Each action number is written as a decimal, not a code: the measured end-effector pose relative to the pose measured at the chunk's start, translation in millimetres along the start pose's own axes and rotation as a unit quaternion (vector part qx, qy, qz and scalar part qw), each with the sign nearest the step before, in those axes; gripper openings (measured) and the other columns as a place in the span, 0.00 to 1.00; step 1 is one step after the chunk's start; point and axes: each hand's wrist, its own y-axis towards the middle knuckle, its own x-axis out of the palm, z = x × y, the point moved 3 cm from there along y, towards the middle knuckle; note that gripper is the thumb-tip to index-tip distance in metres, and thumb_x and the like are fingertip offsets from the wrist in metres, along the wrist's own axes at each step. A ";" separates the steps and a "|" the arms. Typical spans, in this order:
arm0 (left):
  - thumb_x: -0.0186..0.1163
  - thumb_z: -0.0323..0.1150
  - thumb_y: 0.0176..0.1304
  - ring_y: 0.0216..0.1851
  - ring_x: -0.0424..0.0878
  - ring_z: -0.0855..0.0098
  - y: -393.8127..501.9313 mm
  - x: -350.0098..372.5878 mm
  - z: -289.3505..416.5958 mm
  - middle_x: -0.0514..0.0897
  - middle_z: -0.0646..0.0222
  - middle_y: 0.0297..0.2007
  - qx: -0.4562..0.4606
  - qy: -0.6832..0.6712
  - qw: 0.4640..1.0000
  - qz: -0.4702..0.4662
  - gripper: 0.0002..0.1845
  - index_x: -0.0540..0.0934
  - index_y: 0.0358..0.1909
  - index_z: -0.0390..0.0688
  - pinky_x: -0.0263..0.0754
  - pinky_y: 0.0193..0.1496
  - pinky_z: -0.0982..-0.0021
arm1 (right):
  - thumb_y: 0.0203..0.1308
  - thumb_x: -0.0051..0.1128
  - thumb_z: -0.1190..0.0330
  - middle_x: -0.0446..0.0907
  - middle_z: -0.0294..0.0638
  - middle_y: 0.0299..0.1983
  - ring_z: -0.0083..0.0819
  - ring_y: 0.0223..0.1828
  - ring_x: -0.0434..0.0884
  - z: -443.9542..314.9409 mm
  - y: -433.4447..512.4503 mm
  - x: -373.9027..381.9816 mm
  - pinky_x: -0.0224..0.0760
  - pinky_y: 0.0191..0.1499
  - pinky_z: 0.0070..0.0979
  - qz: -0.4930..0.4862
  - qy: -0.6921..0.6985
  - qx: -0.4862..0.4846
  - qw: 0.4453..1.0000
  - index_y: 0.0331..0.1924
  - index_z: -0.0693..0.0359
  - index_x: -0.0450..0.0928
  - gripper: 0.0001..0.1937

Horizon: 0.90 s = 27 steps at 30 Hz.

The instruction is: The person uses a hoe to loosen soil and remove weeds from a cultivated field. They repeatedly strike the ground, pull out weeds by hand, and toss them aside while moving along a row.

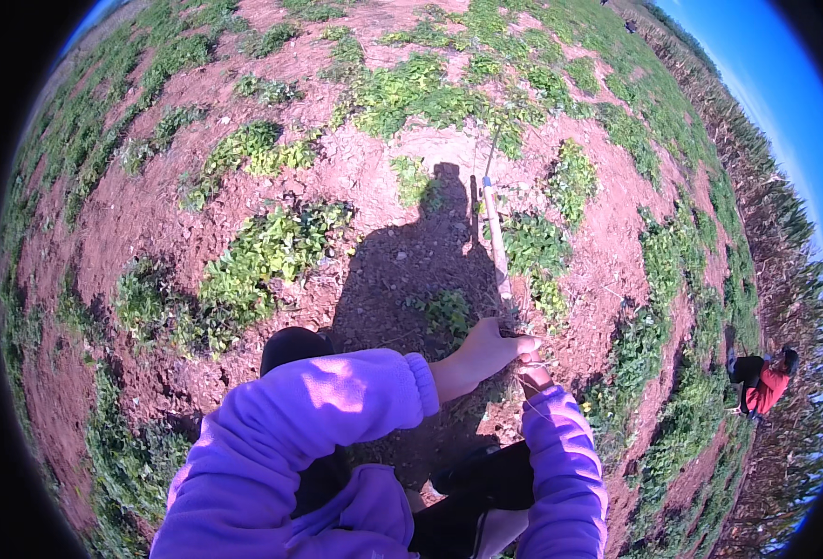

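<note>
My left hand (481, 353) reaches across from a purple fleece sleeve, its thumb and fingers meeting my right hand (537, 376) low in front of me. Both hands grip thin dry stems (541, 362), whose pale strands trail over the right wrist. My right fingers are partly covered by the left ones. Just beyond the hands is a tool with a pale wooden handle (496, 241), a blue collar (487, 182) and a thin metal end (493, 150) pointing away from me. Dry plant matter (512, 320) lies around the near end of the handle.
Leafy green plants (264, 258) grow in rows on reddish soil (174, 230). A small plant (446, 311) stands in my shadow just ahead. My dark shoe (296, 348) is at left. Far right, a person in red (767, 388) bends low, near tall dry crops (788, 293).
</note>
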 end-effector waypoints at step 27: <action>0.62 0.35 0.57 0.26 0.77 0.77 3.6 -17.9 15.9 0.80 0.71 0.25 -0.018 -0.047 0.997 0.062 0.08 0.79 0.30 0.39 0.73 0.29 0.75 | 0.65 0.47 0.56 0.63 0.30 0.23 0.17 0.19 0.64 106.5 -86.4 -36.2 0.58 0.19 0.13 -0.142 0.567 0.426 0.691 0.41 0.66 0.64 0.18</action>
